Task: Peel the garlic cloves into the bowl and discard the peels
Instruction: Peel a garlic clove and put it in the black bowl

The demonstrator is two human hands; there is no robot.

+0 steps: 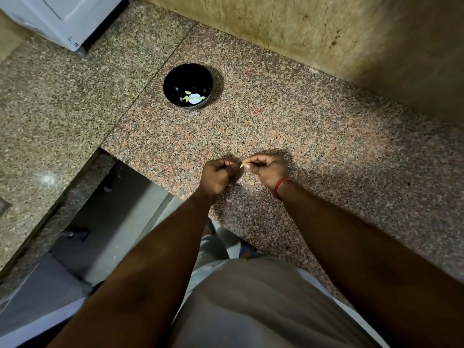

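Two hands over counter (301, 136) front edge: right hand (266, 169) pinches clove (242, 165), left hand (217, 175) curled, contents unclear. Bowl (175, 79) mid-counter, well apart.

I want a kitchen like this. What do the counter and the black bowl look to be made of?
Counter: speckled pink-grey granite, it seems, polished, with a seam between slabs. Bowl: glossy black, glazed ceramic or plastic; highlights show on its inner wall, but the look cannot settle which.
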